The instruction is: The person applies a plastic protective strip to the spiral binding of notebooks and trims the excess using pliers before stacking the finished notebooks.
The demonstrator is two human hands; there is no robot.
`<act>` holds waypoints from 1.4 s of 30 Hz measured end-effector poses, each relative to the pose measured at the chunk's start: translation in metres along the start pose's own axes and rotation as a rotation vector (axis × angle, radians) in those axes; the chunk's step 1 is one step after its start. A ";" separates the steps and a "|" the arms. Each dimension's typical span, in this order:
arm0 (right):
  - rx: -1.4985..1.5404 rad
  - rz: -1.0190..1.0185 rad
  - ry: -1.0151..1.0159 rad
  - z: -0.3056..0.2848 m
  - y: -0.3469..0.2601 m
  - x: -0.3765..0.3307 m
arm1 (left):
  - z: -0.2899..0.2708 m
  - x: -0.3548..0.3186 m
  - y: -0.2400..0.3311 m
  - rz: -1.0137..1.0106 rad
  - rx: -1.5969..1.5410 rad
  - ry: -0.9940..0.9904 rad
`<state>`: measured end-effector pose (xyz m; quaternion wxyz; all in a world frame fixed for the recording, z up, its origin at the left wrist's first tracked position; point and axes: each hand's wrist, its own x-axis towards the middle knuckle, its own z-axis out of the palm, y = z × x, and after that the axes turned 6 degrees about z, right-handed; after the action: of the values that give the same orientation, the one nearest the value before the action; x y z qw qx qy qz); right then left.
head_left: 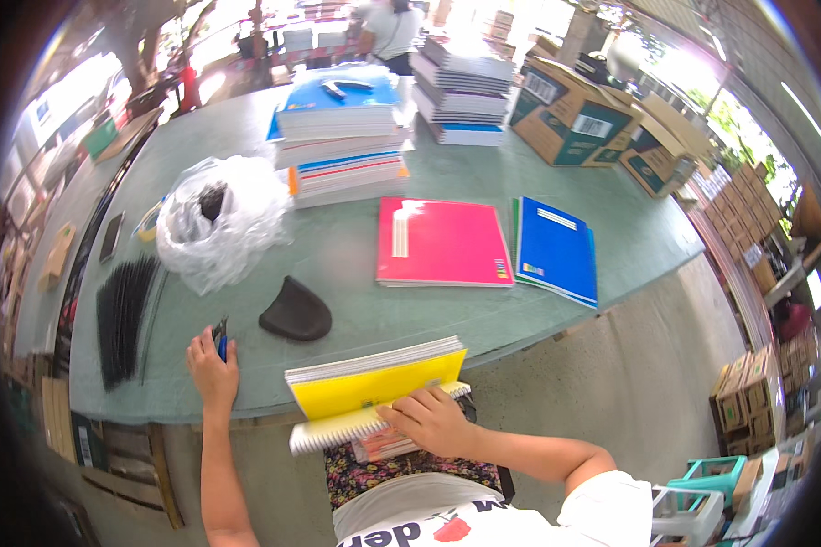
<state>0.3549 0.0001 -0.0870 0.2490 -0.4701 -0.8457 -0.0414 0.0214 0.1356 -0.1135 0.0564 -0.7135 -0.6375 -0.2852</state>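
Note:
My left hand point(213, 372) is closed around small blue-handled pliers point(222, 343) at the table's near left edge, their dark jaws pointing away from me. A stack of yellow-covered spiral notebooks point(374, 378) leans against the table's front edge above my lap. One notebook with a white coil point(342, 432) lies tilted in front of it, and my right hand point(431, 421) grips its coil edge, thumb and fingers together. Beside my left hand rests a black rounded pad point(296, 310). A bundle of thin black coils point(123, 319) lies farther left.
A clear plastic bag point(223, 223) with something black in it, a phone point(111, 237), pink notebooks point(442, 242) and blue notebooks point(556, 246) lie on the green table point(337, 228). Behind stand notebook stacks point(342, 118) and cartons point(575, 114). Stools point(702, 488) stand at right; a person point(392, 35) is beyond.

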 end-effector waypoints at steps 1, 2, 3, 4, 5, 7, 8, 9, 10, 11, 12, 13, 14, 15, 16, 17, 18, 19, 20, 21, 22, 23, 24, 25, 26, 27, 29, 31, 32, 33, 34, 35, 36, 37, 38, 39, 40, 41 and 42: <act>0.127 0.085 -0.149 -0.015 0.008 0.008 | 0.010 0.002 -0.001 0.006 0.110 -0.031; 0.261 0.162 -0.294 -0.030 0.017 0.019 | 0.013 0.001 -0.002 0.028 0.107 -0.026; 0.203 0.207 -0.157 -0.051 0.035 0.022 | 0.017 0.001 -0.003 0.019 0.095 -0.023; 0.153 0.248 -0.021 -0.077 0.057 0.023 | 0.018 0.001 -0.008 0.006 0.093 -0.021; 0.086 0.308 0.139 -0.107 0.076 0.024 | 0.017 0.002 -0.013 0.022 0.091 -0.023; -0.105 0.419 0.497 -0.175 0.109 0.034 | 0.006 0.004 -0.028 -0.080 0.014 0.035; -0.192 0.468 0.615 -0.199 0.125 0.042 | -0.004 0.006 -0.042 -0.101 0.026 0.025; -0.264 0.583 0.606 -0.221 0.140 0.046 | -0.011 0.010 -0.056 -0.120 0.024 0.016; -0.334 0.653 0.564 -0.229 0.152 0.057 | -0.017 0.013 -0.074 -0.136 0.056 0.009; -0.398 0.720 0.521 -0.234 0.165 0.069 | -0.022 0.013 -0.094 -0.156 0.092 0.003; -0.445 0.734 0.498 -0.225 0.191 0.082 | -0.024 0.012 -0.111 -0.158 0.097 0.011; -0.509 0.752 0.478 -0.208 0.222 0.089 | -0.022 0.013 -0.125 -0.203 0.263 0.011; -0.484 0.805 0.455 -0.185 0.253 0.094 | -0.019 0.012 -0.136 -0.250 0.434 0.010; -0.461 0.861 0.432 -0.158 0.286 0.092 | -0.013 0.013 -0.140 -0.241 0.429 0.016; -0.402 0.938 0.352 -0.129 0.323 0.076 | -0.002 0.015 -0.141 -0.311 0.460 -0.046; -0.408 1.006 0.243 -0.098 0.345 0.058 | 0.009 0.015 -0.142 -0.382 0.495 -0.110; -0.367 1.081 0.104 -0.070 0.369 0.026 | 0.024 0.014 -0.141 -0.361 0.473 -0.107; -0.361 1.169 0.185 -0.022 0.345 0.028 | 0.012 -0.001 -0.159 -0.288 0.477 -0.014; -0.396 1.189 0.204 -0.007 0.339 0.033 | 0.007 -0.001 -0.165 -0.196 0.452 0.084; -0.355 1.162 0.204 -0.004 0.329 0.046 | -0.003 0.000 -0.165 -0.209 0.462 0.116; -0.326 1.183 0.161 -0.007 0.329 0.049 | -0.006 -0.003 -0.151 -0.274 0.492 0.158; -0.325 1.188 0.157 -0.010 0.334 0.043 | -0.012 -0.008 -0.146 -0.330 0.532 0.178; -0.152 1.178 0.171 -0.019 0.343 0.040 | -0.005 -0.002 -0.159 -0.330 0.533 0.175; 0.040 1.144 0.165 -0.020 0.346 0.041 | 0.000 0.001 -0.185 -0.293 0.533 0.153; 0.121 1.009 0.286 -0.028 0.355 0.025 | 0.013 -0.003 -0.205 -0.256 0.530 0.115; 0.244 0.942 0.364 -0.021 0.334 0.024 | 0.012 -0.001 -0.202 -0.245 0.538 0.112; 0.570 0.847 0.417 -0.030 0.255 0.025 | -0.011 0.002 -0.183 -0.229 0.565 0.123; 0.986 0.815 0.321 -0.050 0.171 0.015 | -0.015 -0.010 -0.212 -0.221 0.620 0.126; 1.094 0.782 0.320 -0.036 0.149 0.008 | -0.008 -0.007 -0.216 -0.132 0.620 0.130; 1.194 0.758 0.325 -0.021 0.126 0.004 | 0.000 0.001 -0.209 -0.158 0.577 0.046; 1.203 0.765 0.300 -0.002 0.109 0.002 | 0.004 0.009 -0.199 -0.177 0.537 -0.034; 1.127 0.877 0.278 0.022 0.095 0.001 | 0.001 0.013 -0.199 -0.173 0.520 -0.034; 1.047 0.974 0.255 0.038 0.085 0.005 | -0.005 0.014 -0.203 -0.175 0.504 -0.025; 1.062 0.959 0.234 0.043 0.078 0.011 | -0.010 0.014 -0.206 -0.196 0.520 -0.022; 1.134 0.956 0.395 0.046 0.072 0.015 | -0.015 0.012 -0.209 -0.257 0.466 -0.069; 1.203 0.952 0.558 0.047 0.066 0.019 | -0.021 0.009 -0.213 -0.317 0.410 -0.114; 1.254 0.951 0.536 0.042 0.063 0.022 | -0.029 0.004 -0.225 -0.339 0.431 -0.109; 1.280 0.936 0.515 0.040 0.064 0.024 | -0.038 -0.001 -0.235 -0.271 0.354 -0.064; 1.306 0.951 0.451 0.039 0.065 0.024 | -0.051 -0.006 -0.247 -0.201 0.280 -0.019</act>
<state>0.3823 0.0665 -0.1204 0.6252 -0.5184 -0.3412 0.4733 -0.2283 0.1523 -0.1444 0.1202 -0.6339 -0.7398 -0.1910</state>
